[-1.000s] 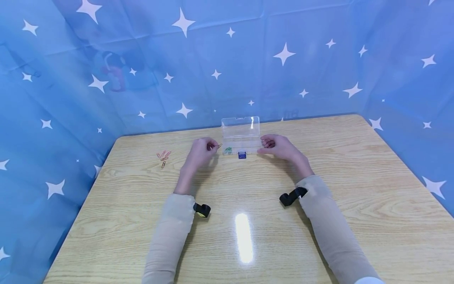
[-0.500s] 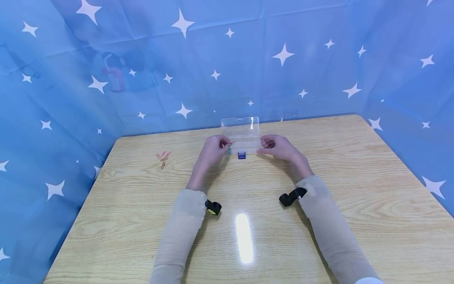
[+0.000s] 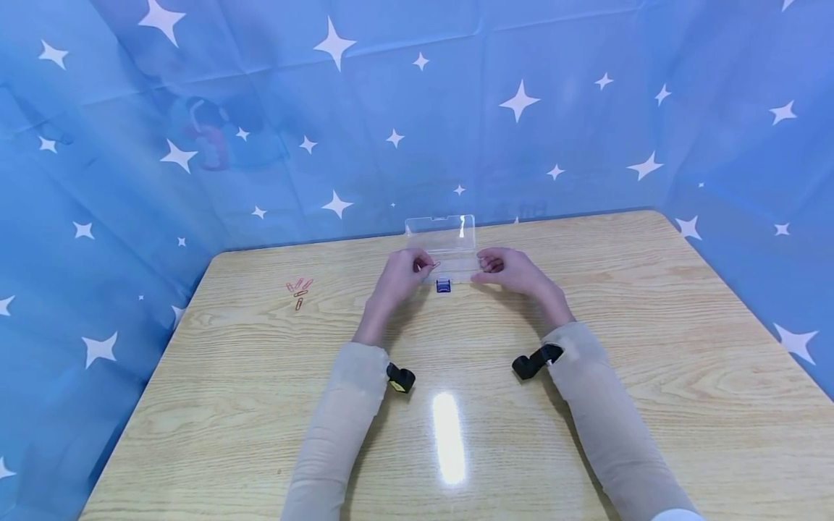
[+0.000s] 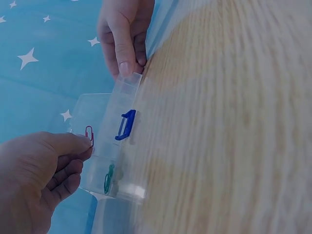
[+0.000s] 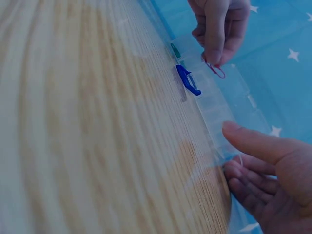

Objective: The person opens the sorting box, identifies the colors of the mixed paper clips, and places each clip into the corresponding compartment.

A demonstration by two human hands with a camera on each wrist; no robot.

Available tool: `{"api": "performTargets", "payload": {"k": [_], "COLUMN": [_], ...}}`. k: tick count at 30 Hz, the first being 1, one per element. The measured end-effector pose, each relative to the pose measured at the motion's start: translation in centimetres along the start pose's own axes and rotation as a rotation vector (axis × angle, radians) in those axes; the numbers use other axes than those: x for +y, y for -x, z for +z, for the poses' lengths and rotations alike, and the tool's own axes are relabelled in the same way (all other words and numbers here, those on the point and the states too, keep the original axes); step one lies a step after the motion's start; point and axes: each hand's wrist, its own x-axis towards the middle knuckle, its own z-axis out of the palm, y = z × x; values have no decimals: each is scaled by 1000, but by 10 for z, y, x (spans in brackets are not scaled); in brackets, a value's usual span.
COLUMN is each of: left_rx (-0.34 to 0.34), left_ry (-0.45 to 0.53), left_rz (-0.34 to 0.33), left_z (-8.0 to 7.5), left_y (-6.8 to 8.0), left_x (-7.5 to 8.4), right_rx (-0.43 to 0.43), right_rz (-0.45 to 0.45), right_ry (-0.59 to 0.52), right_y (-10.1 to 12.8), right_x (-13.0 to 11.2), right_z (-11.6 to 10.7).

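Fingertips of the left hand pinch a red paperclip over the open clear box, whose right end the right hand grips, and a low, light pinch with the box steady should serve best.

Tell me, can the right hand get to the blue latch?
Probably yes: the right hand is at one end of the clear box, and the blue latch sticks out in front, uncovered.

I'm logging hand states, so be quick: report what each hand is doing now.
Left hand: closed, pinching a red paper clip.
Right hand: closed, holding the clear box at its right end.
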Motion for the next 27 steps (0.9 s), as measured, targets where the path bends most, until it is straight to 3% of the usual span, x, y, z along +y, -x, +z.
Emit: {"api": "performTargets", "payload": {"k": [10, 27], "left_rx": [-13, -26], "left_ry": [10, 22], "left_rz": [19, 44], "left_z": [1, -21], "left_y": [1, 22], "left_x": [-2, -14], "right_rx": [4, -3], "right_rz": [-8, -10], "right_ry": [17, 3], "right_y": [-1, 0], "right_x": [2, 2], "right_z": [1, 0]}}
